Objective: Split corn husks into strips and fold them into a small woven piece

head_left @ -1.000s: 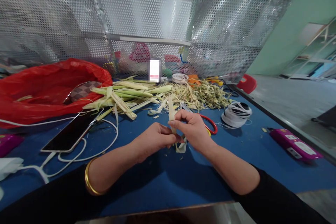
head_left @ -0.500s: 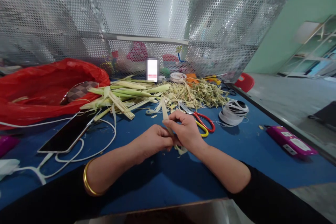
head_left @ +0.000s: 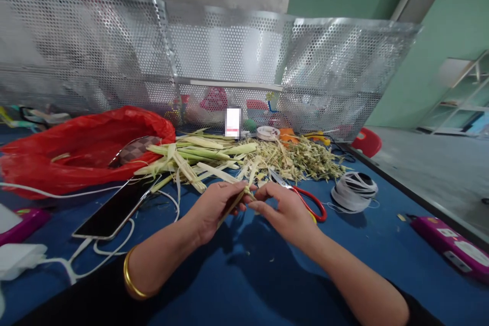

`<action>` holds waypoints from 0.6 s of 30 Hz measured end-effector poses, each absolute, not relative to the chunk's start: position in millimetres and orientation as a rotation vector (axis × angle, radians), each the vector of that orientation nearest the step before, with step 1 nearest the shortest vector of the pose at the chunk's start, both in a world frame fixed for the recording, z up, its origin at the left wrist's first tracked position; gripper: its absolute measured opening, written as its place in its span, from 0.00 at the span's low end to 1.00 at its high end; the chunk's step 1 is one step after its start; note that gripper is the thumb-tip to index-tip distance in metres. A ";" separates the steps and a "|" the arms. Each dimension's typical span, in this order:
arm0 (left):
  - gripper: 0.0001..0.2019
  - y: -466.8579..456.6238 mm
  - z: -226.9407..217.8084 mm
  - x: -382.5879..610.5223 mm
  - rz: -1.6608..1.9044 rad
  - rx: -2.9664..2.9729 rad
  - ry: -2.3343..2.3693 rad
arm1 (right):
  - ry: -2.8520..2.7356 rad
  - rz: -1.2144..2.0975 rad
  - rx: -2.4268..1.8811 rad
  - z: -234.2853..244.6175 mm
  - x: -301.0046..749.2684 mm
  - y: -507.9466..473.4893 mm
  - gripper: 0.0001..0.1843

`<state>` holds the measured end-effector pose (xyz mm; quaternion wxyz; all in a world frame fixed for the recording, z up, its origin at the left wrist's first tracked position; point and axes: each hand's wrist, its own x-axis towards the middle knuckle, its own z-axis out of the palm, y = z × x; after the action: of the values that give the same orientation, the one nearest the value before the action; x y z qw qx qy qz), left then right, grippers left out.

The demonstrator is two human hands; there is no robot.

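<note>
Since the earlier frames our two hands have shifted: the left hand (head_left: 219,206) has rolled over so that its fingers curl up from underneath, and the right hand (head_left: 284,211) has drawn a little off to the side. The view has also tipped upward, so more of the wall shows above the perforated silvery panel (head_left: 244,51).

We hold the pale husk strip (head_left: 231,205) in front of us, above the blue tabletop (head_left: 244,285). Our left thumb and fingers are clamped on it, beside a small, lumpy fold. One flat, papery end stands up beyond that fold; a narrow length slants down along the left palm. Our right thumb and forefinger meet the fold's other side, but we cannot tell whether they pinch it.

Just beyond lie long, ribbed, green-to-cream husks (head_left: 191,150) and, next to them, a dry, crinkled heap of shreds (head_left: 305,158). Scissors (head_left: 315,206) with smooth looped handles, one red and one yellow, rest near our right hand. Farther right sits a round spool of glossy white ribbon (head_left: 354,192); to the left, a thin, creased red plastic bag (head_left: 91,137) gapes open.
</note>
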<state>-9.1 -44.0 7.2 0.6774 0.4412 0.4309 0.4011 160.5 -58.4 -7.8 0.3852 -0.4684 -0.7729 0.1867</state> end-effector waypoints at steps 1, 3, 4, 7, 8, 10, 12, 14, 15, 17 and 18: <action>0.15 -43.5 6.5 -9.3 0.909 0.985 0.979 | -1.993 0.459 -1.185 -9.9 159.6 -58.1 0.10; 0.16 -42.9 4.4 -9.4 0.921 0.979 0.998 | -2.026 0.438 -1.171 -12.5 159.4 -57.3 0.10; 0.16 -42.7 3.1 -9.1 0.929 0.983 1.009 | -2.038 0.431 -1.170 -13.1 160.0 -57.0 0.11; 0.16 -43.0 -0.6 -7.0 0.980 0.989 1.061 | -2.081 0.348 -1.171 -12.6 162.7 -56.4 0.13; 0.15 -43.2 -1.3 -6.1 0.994 0.973 1.079 | -2.094 0.295 -1.176 -12.2 163.4 -56.3 0.13; 0.15 -43.8 -1.5 -4.6 0.993 0.930 1.093 | -2.112 0.180 -1.180 -11.6 164.2 -55.9 0.12; 0.16 -44.2 -0.3 -4.3 0.966 0.900 1.076 | -2.120 0.079 -1.184 -11.6 164.3 -55.6 0.11; 0.17 -44.4 1.2 -4.9 0.944 0.894 1.031 | -2.116 -0.016 -1.182 -11.6 164.0 -56.0 0.09; 0.17 -44.5 1.8 -5.3 0.941 0.895 1.007 | -2.101 -0.063 -1.173 -11.3 164.0 -56.6 0.08; 0.15 -44.7 2.0 -5.7 0.957 0.900 0.976 | -2.038 -0.146 -1.138 -10.0 163.9 -59.0 0.06; 0.15 -44.8 1.5 -5.6 0.973 0.902 0.970 | -2.004 -0.177 -1.115 -9.1 163.8 -60.7 0.06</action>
<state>-5.6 -44.8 1.5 0.6808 0.4020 0.4322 0.4337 163.8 -60.7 -9.1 0.4087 -0.4425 -0.7952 -0.0701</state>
